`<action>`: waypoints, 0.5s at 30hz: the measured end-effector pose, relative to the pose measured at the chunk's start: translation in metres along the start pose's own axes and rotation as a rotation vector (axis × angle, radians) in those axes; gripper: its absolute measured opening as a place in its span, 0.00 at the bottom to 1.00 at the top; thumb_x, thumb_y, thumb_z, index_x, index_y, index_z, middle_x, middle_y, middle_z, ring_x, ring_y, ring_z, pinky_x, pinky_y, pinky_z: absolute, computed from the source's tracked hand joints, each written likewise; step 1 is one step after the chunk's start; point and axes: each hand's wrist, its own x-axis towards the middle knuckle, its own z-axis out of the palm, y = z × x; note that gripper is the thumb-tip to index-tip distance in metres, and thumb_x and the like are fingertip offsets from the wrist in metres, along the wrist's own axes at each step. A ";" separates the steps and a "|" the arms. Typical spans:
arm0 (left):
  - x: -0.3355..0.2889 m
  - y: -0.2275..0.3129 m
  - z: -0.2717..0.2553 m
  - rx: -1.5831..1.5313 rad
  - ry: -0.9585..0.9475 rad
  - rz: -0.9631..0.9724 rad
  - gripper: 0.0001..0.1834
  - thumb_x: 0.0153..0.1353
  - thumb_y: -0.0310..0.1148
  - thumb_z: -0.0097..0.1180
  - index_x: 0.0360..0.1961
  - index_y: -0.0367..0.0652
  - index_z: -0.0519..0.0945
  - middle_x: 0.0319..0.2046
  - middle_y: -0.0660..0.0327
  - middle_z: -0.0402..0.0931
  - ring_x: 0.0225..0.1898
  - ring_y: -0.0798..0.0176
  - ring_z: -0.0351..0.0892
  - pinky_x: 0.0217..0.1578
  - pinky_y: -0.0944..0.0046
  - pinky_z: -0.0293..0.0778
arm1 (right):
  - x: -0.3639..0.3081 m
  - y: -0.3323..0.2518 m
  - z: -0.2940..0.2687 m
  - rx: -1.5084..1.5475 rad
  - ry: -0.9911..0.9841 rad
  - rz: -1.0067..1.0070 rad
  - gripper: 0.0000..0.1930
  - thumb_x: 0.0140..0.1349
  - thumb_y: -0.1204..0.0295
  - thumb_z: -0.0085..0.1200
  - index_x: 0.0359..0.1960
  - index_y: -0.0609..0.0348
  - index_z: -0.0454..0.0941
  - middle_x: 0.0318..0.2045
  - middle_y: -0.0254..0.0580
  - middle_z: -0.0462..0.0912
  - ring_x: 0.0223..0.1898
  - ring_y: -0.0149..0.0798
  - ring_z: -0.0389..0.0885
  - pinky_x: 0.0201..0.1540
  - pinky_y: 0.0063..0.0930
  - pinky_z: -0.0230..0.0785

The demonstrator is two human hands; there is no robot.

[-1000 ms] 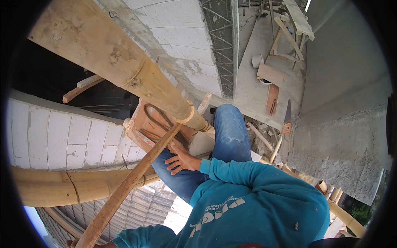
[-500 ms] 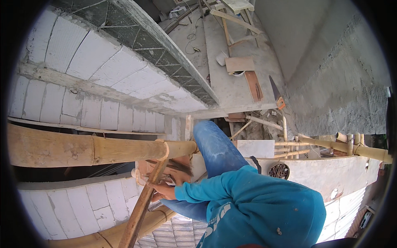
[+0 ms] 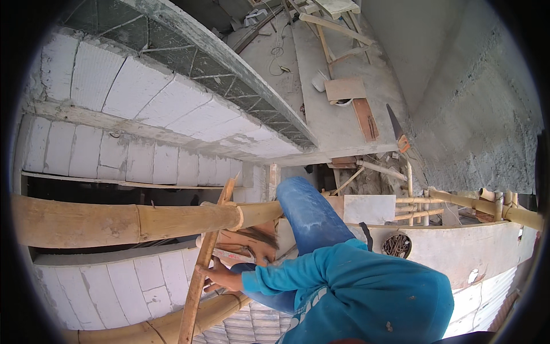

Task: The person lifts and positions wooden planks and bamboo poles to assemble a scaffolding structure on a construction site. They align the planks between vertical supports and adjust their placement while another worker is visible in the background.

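Observation:
My right arm, in a blue sleeve, reaches left across my jeans-clad legs. My right hand (image 3: pixel 226 277) is at a long wooden strip (image 3: pixel 193 301), its thumb and fingertips on the strip's edge and other fingers spread beside it. The strip leans upward, its upper end crossing a thick bamboo pole (image 3: pixel 86 221) near a pale ring around the pole. Beside the hand lie a reddish-brown board (image 3: pixel 260 239) with dark streaks and a pale bar with reddish marks (image 3: pixel 230 256). The strip's lower end leaves the picture. My left hand is out of sight.
A second bamboo pole (image 3: pixel 143 333) runs below. White block walls (image 3: pixel 129 286) flank a dark gap on the left. A round container of nails or similar rusty pieces (image 3: pixel 396 245) sits at right. Farther off are a handsaw (image 3: pixel 397 123), boards, and a wooden trestle (image 3: pixel 327 46).
The wooden strip's upper end has moved up and now crosses over the bamboo pole. My right hand has shifted slightly down, its fingers more spread. The whole view has shifted a little.

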 end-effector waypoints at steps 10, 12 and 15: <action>0.014 0.087 -0.001 0.006 -0.025 0.124 0.14 0.66 0.37 0.63 0.42 0.40 0.72 0.29 0.57 0.72 0.31 0.57 0.75 0.36 0.62 0.78 | -0.124 -0.120 -0.021 -0.541 -0.096 -0.779 0.18 0.76 0.63 0.49 0.50 0.71 0.78 0.26 0.40 0.81 0.27 0.29 0.79 0.34 0.24 0.75; 0.011 0.090 0.004 0.004 -0.027 0.186 0.20 0.70 0.41 0.57 0.51 0.35 0.71 0.35 0.55 0.73 0.33 0.57 0.77 0.37 0.58 0.79 | -0.113 -0.152 -0.022 -0.602 0.118 -1.085 0.29 0.70 0.54 0.55 0.59 0.68 0.71 0.41 0.46 0.81 0.42 0.35 0.79 0.47 0.31 0.73; 0.004 0.074 0.001 -0.037 -0.044 0.224 0.23 0.71 0.41 0.54 0.56 0.35 0.67 0.36 0.55 0.72 0.32 0.58 0.78 0.38 0.58 0.80 | -0.078 -0.176 -0.011 -0.866 0.072 -1.226 0.47 0.62 0.43 0.60 0.69 0.69 0.58 0.61 0.57 0.69 0.62 0.47 0.70 0.64 0.44 0.64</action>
